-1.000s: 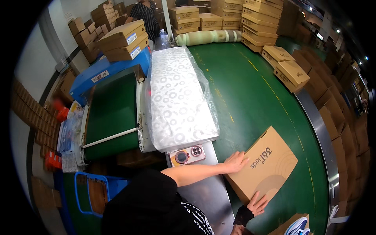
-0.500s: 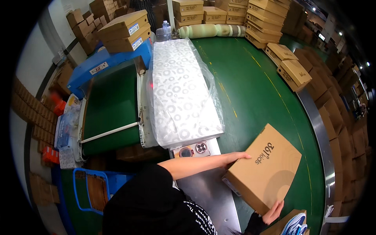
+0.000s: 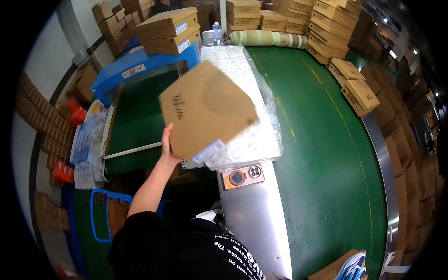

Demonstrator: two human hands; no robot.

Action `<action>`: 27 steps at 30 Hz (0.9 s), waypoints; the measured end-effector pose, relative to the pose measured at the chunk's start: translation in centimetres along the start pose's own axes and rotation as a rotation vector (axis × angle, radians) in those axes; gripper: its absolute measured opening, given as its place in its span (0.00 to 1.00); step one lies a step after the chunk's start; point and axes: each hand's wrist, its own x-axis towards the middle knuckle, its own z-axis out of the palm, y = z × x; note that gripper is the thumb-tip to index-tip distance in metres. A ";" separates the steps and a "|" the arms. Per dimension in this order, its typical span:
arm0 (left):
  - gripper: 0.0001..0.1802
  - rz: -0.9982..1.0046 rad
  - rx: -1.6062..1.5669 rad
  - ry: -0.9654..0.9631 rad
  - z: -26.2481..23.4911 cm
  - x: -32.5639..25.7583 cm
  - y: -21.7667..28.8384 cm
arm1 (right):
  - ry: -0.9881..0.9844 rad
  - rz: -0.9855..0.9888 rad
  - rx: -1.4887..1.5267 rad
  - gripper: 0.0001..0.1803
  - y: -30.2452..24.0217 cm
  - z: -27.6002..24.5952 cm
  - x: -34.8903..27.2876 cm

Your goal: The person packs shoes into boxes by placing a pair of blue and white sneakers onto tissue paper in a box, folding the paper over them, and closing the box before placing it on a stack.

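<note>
Head view, single entry.

Item: flat cardboard box, plain brown, underside turned to the camera, handwritten marks near its left edge, a pale label or tape strip at its lower corner. It is being held up in the air, tilted, its long axis running roughly from 10 o'clock to 4 o'clock, hanging over the near end of the bench and the white patterned plastic-wrapped bundle.

Left hand: gripping the box at its lower left edge, fingers behind the cardboard and thumb side toward the camera; the box is lying at about 1 o'clock from this hand. The forearm is rising from the 6 o'clock side.

Right hand: not showing here; whether it is supporting the far side of the box cannot be told. The left hand is the one visibly nearest.

Surroundings: a phone lying camera side up on the steel bench just below the box; green conveyor belt at 3 o'clock; stacked cartons at 11 o'clock.
</note>
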 end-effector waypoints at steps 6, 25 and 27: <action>0.59 -0.106 0.081 0.672 -5.3 0.3 1.5 | -0.079 -0.018 0.004 0.21 -0.8 1.0 0.3; 0.45 -0.068 0.297 0.517 -6.2 2.9 11.4 | -0.188 -0.050 0.093 0.16 -4.6 4.2 -0.4; 0.45 0.008 0.285 0.485 -5.3 7.1 13.5 | -0.181 -0.065 0.099 0.15 -5.9 5.2 0.6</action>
